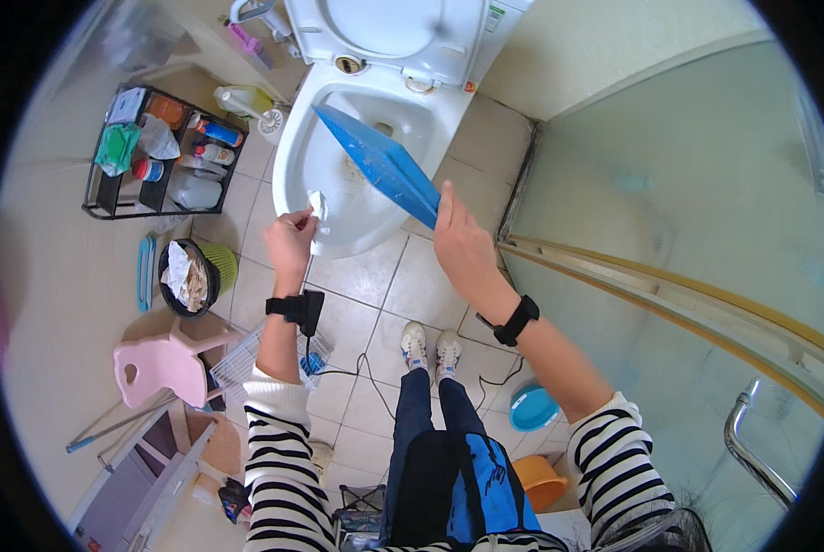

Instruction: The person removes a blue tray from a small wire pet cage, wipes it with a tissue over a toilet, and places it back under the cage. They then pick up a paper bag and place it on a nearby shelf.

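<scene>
My right hand (461, 241) grips the lower right end of a blue plastic dustpan-like tray (384, 165), which is tilted over the bowl of a white toilet (294, 172). Bits of debris cling to the blue surface. At the bowl's front left rim, my left hand (293, 238) pinches a crumpled white tissue (318, 207) between thumb and fingers. The toilet lid (384, 27) stands raised at the back. Brownish marks show inside the bowl, partly hidden behind the blue tray.
Left of the toilet stand a toilet brush holder (272, 124), a black rack of bottles (167, 152) and a waste bin (229, 265) with tissues. A pink chair (170, 362) is lower left. A glass shower partition (660, 179) borders the right. Cables (363, 359) cross the tiles near my feet.
</scene>
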### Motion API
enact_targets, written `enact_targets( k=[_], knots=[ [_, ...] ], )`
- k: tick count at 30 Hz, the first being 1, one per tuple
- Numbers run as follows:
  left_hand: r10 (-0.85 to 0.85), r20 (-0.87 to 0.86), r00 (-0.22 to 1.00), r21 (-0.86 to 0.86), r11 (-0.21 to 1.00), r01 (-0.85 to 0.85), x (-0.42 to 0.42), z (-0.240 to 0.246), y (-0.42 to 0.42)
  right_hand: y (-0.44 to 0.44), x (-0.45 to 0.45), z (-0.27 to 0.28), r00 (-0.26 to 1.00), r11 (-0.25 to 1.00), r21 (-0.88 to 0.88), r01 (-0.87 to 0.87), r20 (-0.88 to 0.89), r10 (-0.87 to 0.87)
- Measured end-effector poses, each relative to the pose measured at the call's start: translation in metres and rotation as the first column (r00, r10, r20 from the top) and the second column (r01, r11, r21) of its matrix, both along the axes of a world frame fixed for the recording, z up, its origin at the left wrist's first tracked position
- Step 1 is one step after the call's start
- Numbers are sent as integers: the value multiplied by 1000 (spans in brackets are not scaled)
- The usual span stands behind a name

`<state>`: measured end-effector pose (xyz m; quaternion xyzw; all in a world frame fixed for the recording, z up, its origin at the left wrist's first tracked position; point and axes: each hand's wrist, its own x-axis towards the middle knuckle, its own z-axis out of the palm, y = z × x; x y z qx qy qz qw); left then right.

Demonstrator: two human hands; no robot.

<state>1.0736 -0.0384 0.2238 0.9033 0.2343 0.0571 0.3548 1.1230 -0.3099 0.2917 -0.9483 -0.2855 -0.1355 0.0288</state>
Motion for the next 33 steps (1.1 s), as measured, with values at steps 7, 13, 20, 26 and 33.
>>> enact_targets(
  k=[7,13,20,26,33],
  knots=[
    [13,-66,998,-69,997,-17,-37,6,7,23,-10,2,988,976,-174,-134,47,144],
    [13,-59,998,-74,997,-18,-54,7,13,32,-13,0,989,996,-71,-59,-143,48],
    [-158,-26,987,-29,987,157,-45,-12,-11,1,-16,-22,882,922,281,267,-457,-117],
    [-366,-9,931,4,931,366,-13,-63,-87,-16,-39,-24,530,696,298,653,-837,-139],
    [-387,-313,867,234,853,466,33,-98,-95,-15,-44,-23,514,560,396,728,-855,-63]
  ],
)
